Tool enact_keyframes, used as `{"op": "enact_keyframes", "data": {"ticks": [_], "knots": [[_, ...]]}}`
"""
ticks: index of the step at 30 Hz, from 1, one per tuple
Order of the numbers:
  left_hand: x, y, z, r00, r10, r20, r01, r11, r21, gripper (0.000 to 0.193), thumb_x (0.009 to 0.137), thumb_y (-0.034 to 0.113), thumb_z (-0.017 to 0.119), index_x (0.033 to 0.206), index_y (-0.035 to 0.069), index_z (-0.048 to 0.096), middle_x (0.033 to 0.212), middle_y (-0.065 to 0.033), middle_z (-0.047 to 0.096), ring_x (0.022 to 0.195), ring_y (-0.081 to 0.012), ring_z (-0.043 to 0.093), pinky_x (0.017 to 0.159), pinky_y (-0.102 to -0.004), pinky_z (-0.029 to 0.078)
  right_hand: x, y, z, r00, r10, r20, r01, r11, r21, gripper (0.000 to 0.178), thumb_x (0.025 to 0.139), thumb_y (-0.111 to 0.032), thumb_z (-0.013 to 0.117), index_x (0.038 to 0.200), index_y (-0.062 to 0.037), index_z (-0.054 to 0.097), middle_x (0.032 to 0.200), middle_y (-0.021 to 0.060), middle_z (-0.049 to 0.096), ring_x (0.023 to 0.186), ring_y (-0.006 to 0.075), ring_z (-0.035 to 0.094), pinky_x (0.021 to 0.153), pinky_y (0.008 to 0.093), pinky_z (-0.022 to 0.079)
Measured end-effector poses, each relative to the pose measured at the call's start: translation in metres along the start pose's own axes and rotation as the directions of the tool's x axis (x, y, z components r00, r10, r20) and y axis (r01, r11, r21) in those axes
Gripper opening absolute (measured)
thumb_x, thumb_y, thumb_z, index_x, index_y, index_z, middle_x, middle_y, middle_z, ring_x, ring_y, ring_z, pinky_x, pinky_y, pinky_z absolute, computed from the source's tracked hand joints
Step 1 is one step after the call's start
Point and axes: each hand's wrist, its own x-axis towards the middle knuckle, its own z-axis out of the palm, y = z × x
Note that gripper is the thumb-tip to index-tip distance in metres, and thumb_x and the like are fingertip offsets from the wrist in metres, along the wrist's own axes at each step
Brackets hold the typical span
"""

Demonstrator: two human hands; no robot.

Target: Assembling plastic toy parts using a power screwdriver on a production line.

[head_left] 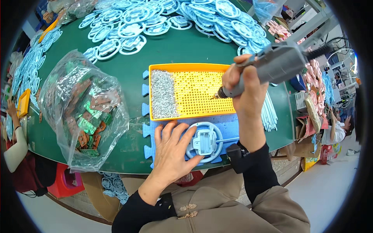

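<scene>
Pale blue round plastic frame (204,142) with a boxy housing at its centre lies flat on a blue foam mat (229,126) at the near edge of the green tabletop (171,48), and we pin it there with our left hand (171,153), whose fingers (185,136) are spread and pressed on the ring's left side. Our right hand (243,87) has its fingers wrapped tight around a grey electric screwdriver (268,66), whose bit tip (215,96) hovers over the yellow perforated screw tray (194,91), just beside the heap of small silver screws (163,93) on the tray's left part. As we judge it, the bit could fail to catch a screw squarely or drop it on the way, and a loose screw would be hard to find among the holes or on the mat. The frame is held from one side only, so the driver's torque could spin or tilt it, and the bit could slip off the screw head and scar the plastic or land on our left fingers, which sit very close to the housing. The coiled cable (320,50) behind the tool might tug the wrist off line. A crinkled clear plastic bag of green and brown circuit boards (83,112) lies well apart to the left, and piles of further pale blue frames (155,19) cover the far side of the tabletop.
</scene>
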Motion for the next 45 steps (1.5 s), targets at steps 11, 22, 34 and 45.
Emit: {"op": "enact_keyframes", "data": {"ticks": [11, 22, 34, 45], "knots": [[0.003, -0.001, 0.000, 1.000, 0.004, 0.017, -0.005, 0.999, 0.033, 0.066, 0.060, 0.031, 0.084, 0.119, 0.008, 0.065, 0.125, -0.0104, 0.055, 0.125, -0.0339, 0.044, 0.108, -0.0535, 0.026, 0.012, 0.021, -0.018, 1.000, 0.006, -0.028, -0.009, 0.993, -0.120, 0.040, 0.091, -0.037, 0.073, 0.106, -0.0025, 0.059, 0.064, 0.0041, 0.055, 0.055, 0.0132, 0.052, 0.053, 0.0291, 0.040], [0.002, -0.001, 0.000, 1.000, 0.005, -0.009, -0.004, 1.000, 0.016, 0.066, 0.059, 0.029, 0.084, 0.118, 0.007, 0.064, 0.124, -0.0103, 0.056, 0.124, -0.0343, 0.045, 0.108, -0.0537, 0.027, 0.011, 0.025, -0.020, 1.000, -0.002, -0.027, -0.001, 0.995, -0.105, 0.033, 0.093, -0.033, 0.070, 0.102, -0.0036, 0.058, 0.065, 0.0045, 0.056, 0.055, 0.0151, 0.053, 0.054, 0.0301, 0.041], [-0.001, -0.007, 0.000, 0.997, 0.072, -0.036, -0.073, 0.997, -0.015, 0.060, 0.057, 0.025, 0.085, 0.110, 0.006, 0.064, 0.122, -0.0102, 0.058, 0.120, -0.0350, 0.047, 0.104, -0.0528, 0.030, -0.001, -0.032, 0.000, 0.988, -0.133, 0.083, 0.131, 0.991, 0.035, 0.046, 0.094, -0.034, 0.069, 0.109, 0.0068, 0.054, 0.066, 0.0077, 0.057, 0.053, 0.0155, 0.055, 0.051, 0.0280, 0.045], [-0.005, -0.008, 0.000, 0.997, 0.080, -0.015, -0.080, 0.997, -0.020, 0.061, 0.057, 0.024, 0.087, 0.112, 0.007, 0.065, 0.125, -0.0102, 0.058, 0.124, -0.0348, 0.047, 0.108, -0.0569, 0.027, -0.055, -0.014, 0.026, 0.986, 0.110, 0.125, -0.096, 0.989, -0.116, 0.056, 0.090, -0.052, 0.069, 0.109, -0.0010, 0.054, 0.064, 0.0042, 0.051, 0.055, 0.0156, 0.051, 0.051, 0.0290, 0.042]]}}
